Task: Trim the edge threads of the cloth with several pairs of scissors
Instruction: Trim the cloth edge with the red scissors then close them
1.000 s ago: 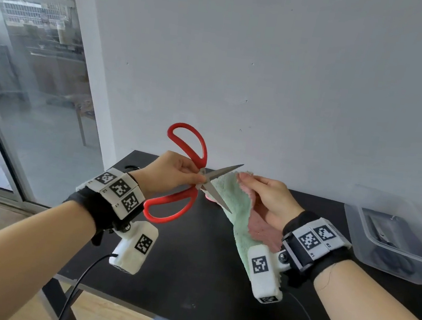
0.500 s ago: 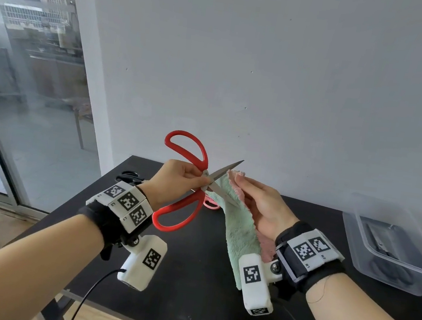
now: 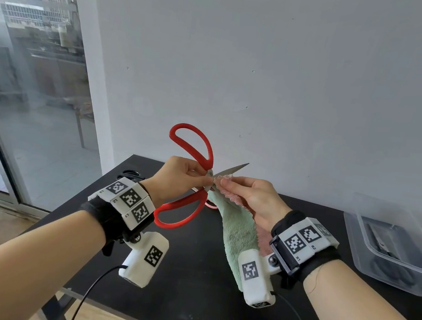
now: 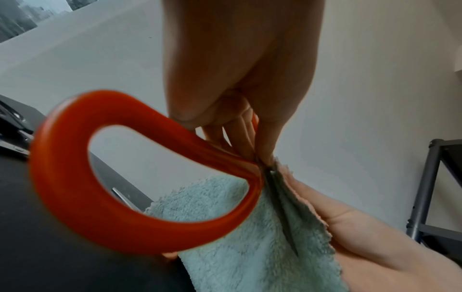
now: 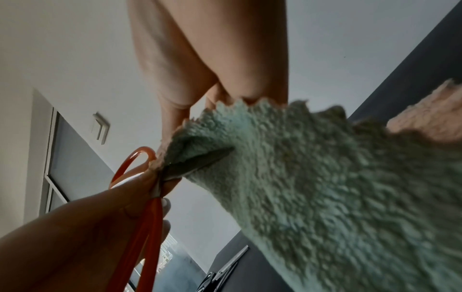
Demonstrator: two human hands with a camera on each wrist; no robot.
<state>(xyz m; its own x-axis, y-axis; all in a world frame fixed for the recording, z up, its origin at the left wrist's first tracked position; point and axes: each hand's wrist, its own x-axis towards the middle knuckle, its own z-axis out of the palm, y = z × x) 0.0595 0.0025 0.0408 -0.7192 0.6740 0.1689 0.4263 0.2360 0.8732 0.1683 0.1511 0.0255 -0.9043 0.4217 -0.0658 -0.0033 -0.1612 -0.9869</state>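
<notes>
Head view: above the black table, large red-handled steel scissors held up in the left hand, fingers pinched near the pivot rather than threaded through the loops; fluffy mint-green cloth with a pink reverse gripped at its top corner by the right hand, thumb and fingers closed on the scalloped edge, the rest hanging toward 6 o'clock just above the table. Blades parted, upper tip pointing to 2 o'clock, lower blade lying against the green pile in both wrist views.

Judged to be mid-snip on an edge thread at the top corner. For a clean cut: cloth edge kept taut between the right-hand fingers, stray thread fed deep toward the pivot where the blades bite hardest, blades angled along the hem rather than across it, only the thread closed on. Grip so close to the pivot likely weak on leverage; a shift onto the red loops probably steadier. Right fingertips very near the blades, so a nick is the plain risk.

Clear plastic bin at 3 o'clock on the table, dark contents unclear; another dark pair of scissors at 11 o'clock, mostly hidden.
</notes>
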